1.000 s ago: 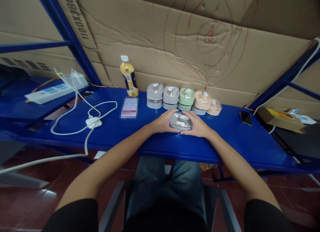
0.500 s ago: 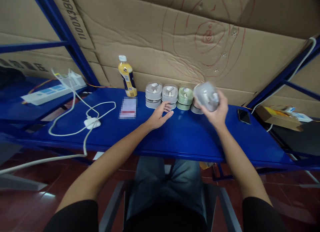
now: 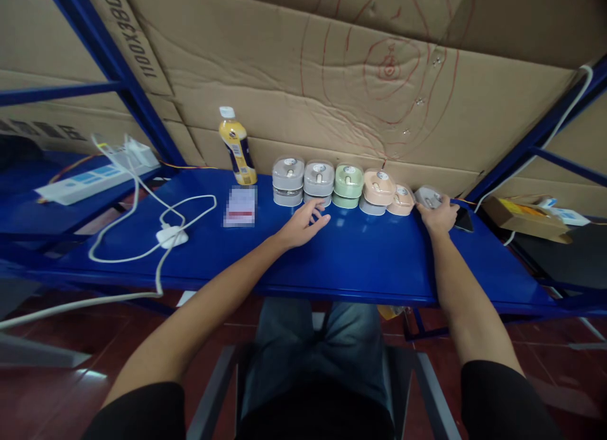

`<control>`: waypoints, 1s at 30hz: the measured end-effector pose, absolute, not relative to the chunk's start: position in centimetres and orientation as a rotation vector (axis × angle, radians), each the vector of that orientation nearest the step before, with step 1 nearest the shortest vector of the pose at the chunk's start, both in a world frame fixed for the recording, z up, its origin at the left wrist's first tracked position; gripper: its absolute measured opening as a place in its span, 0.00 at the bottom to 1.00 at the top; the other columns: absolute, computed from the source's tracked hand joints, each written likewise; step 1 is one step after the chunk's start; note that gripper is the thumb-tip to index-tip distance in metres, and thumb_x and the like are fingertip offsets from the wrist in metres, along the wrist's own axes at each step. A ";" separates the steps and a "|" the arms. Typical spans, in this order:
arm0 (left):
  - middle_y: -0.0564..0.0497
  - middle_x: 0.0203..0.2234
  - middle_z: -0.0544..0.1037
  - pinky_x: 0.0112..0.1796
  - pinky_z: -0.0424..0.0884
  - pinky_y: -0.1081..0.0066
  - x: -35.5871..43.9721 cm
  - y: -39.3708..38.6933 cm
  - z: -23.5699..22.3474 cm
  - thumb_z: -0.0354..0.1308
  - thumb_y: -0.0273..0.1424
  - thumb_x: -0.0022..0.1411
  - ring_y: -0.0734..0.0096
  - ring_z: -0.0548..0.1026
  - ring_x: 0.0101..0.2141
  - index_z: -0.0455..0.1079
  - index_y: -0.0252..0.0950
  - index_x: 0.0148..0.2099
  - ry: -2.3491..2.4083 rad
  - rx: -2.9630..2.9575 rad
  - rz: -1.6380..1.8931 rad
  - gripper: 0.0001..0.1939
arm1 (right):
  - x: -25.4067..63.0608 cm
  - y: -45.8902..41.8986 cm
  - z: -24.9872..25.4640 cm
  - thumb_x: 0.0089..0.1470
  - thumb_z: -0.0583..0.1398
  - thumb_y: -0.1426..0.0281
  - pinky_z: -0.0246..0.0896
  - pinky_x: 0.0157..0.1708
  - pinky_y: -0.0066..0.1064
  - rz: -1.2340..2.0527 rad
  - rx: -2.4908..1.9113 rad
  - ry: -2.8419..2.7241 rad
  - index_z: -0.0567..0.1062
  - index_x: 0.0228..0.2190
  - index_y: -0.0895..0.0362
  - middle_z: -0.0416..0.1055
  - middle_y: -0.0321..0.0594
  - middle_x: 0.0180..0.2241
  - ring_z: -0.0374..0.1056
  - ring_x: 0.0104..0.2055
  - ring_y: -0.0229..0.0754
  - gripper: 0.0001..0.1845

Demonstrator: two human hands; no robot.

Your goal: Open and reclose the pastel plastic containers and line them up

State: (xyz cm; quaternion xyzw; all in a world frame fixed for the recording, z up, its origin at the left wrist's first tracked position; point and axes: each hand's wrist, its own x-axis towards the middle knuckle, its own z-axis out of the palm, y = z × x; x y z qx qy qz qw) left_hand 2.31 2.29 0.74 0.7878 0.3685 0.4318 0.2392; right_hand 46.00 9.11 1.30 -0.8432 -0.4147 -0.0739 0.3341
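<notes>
Grey round case [image 3: 428, 197] no longer up in the air: now down at the right end of the row on the blue steel shelf [image 3: 360, 256], just beside the peach case [image 3: 402, 200], right hand [image 3: 437, 215] curled over it, left hand [image 3: 303, 226] open, empty, just short of the grey stack [image 3: 288, 181].

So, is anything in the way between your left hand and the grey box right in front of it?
No, nothing visible stands between the left hand and the stacked grey case.
</notes>
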 end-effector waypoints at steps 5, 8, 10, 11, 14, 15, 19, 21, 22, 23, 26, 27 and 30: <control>0.38 0.51 0.75 0.42 0.78 0.60 2.3 2.3 0.7 0.55 0.47 0.72 0.60 0.79 0.43 0.64 0.35 0.64 1.025 2.183 1.155 0.27 | 46.0 9.8 1.0 0.49 0.66 0.48 0.63 0.58 0.57 -0.148 -2.181 -1.212 0.64 0.63 0.62 0.63 0.67 0.60 0.67 0.59 0.71 0.48; 0.39 0.51 0.75 0.43 0.77 0.59 2.2 2.3 0.8 0.55 0.46 0.72 0.60 0.78 0.43 0.64 0.36 0.64 1.026 2.195 1.158 0.26 | 45.9 9.5 1.7 0.53 0.62 0.53 0.63 0.59 0.55 -0.113 -2.121 -1.297 0.64 0.63 0.63 0.64 0.66 0.61 0.66 0.61 0.68 0.43; 0.39 0.51 0.75 0.42 0.78 0.59 2.2 2.3 0.9 0.55 0.47 0.72 0.60 0.78 0.43 0.64 0.36 0.64 1.030 2.199 1.152 0.27 | 45.6 9.1 2.5 0.55 0.59 0.59 0.60 0.61 0.54 -0.210 -2.074 -1.385 0.63 0.64 0.66 0.61 0.69 0.64 0.63 0.64 0.67 0.40; 0.39 0.51 0.75 0.42 0.78 0.59 2.2 2.3 0.9 0.54 0.47 0.72 0.60 0.78 0.43 0.64 0.35 0.64 1.032 2.200 1.146 0.27 | 45.3 8.8 2.9 0.57 0.58 0.61 0.59 0.63 0.53 -0.281 -2.040 -1.441 0.63 0.65 0.67 0.58 0.70 0.66 0.60 0.66 0.66 0.39; 0.38 0.51 0.75 0.42 0.78 0.59 2.2 2.2 1.1 0.54 0.47 0.72 0.59 0.78 0.43 0.64 0.34 0.64 1.039 2.202 1.134 0.27 | 43.8 8.1 3.7 0.57 0.57 0.65 0.55 0.66 0.49 -0.422 -1.919 -1.661 0.66 0.65 0.65 0.53 0.64 0.71 0.52 0.72 0.61 0.36; 0.38 0.51 0.75 0.42 0.78 0.59 2.2 2.2 1.1 0.54 0.47 0.72 0.59 0.78 0.43 0.64 0.34 0.64 1.042 2.204 1.130 0.27 | 43.1 8.0 3.8 0.56 0.58 0.66 0.54 0.67 0.48 -0.426 -1.878 -1.769 0.67 0.65 0.62 0.53 0.60 0.72 0.51 0.73 0.60 0.36; 0.38 0.51 0.75 0.43 0.78 0.59 2.2 2.1 1.2 0.52 0.47 0.73 0.59 0.78 0.44 0.64 0.35 0.63 1.055 2.223 1.113 0.26 | 40.5 7.2 3.9 0.51 0.59 0.70 0.53 0.69 0.52 -0.347 -1.786 -2.180 0.66 0.66 0.64 0.58 0.58 0.72 0.53 0.73 0.61 0.40; 0.39 0.51 0.75 0.43 0.78 0.59 2.2 2.1 1.3 0.52 0.47 0.73 0.59 0.78 0.44 0.65 0.35 0.63 1.061 2.239 1.109 0.26 | 39.5 6.7 4.3 0.49 0.60 0.69 0.54 0.68 0.52 -0.313 -1.810 -2.232 0.67 0.65 0.65 0.60 0.59 0.71 0.56 0.72 0.62 0.41; 0.40 0.51 0.75 0.43 0.78 0.59 2.2 2.1 1.3 0.52 0.47 0.73 0.59 0.78 0.44 0.65 0.35 0.63 1.064 2.243 1.111 0.25 | 39.2 6.3 4.5 0.50 0.60 0.68 0.56 0.67 0.52 -0.306 -1.827 -2.230 0.69 0.63 0.64 0.62 0.58 0.69 0.59 0.70 0.63 0.39; 0.40 0.51 0.75 0.43 0.78 0.59 2.3 2.2 1.3 0.52 0.47 0.73 0.60 0.78 0.44 0.65 0.35 0.62 1.065 2.244 1.117 0.25 | 39.0 5.9 4.9 0.52 0.60 0.66 0.59 0.65 0.52 -0.305 -1.844 -2.218 0.72 0.61 0.63 0.66 0.58 0.67 0.63 0.67 0.63 0.35; 0.39 0.51 0.75 0.43 0.78 0.59 2.4 2.1 1.3 0.52 0.47 0.73 0.60 0.78 0.43 0.65 0.35 0.62 1.058 2.230 1.138 0.25 | 38.5 4.6 6.2 0.60 0.56 0.57 0.66 0.58 0.51 -0.338 -1.929 -2.097 0.80 0.49 0.60 0.77 0.59 0.53 0.72 0.56 0.64 0.25; 0.39 0.51 0.75 0.43 0.78 0.59 2.4 2.1 1.3 0.52 0.48 0.73 0.59 0.78 0.44 0.65 0.35 0.62 1.055 2.226 1.142 0.26 | 38.3 4.2 6.5 0.62 0.55 0.54 0.67 0.55 0.51 -0.362 -1.966 -2.031 0.81 0.46 0.60 0.78 0.60 0.49 0.73 0.53 0.64 0.26; 0.38 0.51 0.75 0.43 0.78 0.59 2.4 2.1 1.4 0.51 0.47 0.73 0.59 0.79 0.44 0.66 0.34 0.62 1.055 2.225 1.148 0.26 | 37.8 3.4 7.2 0.61 0.54 0.45 0.69 0.51 0.52 -0.389 -2.095 -1.844 0.80 0.44 0.61 0.78 0.63 0.49 0.74 0.53 0.67 0.33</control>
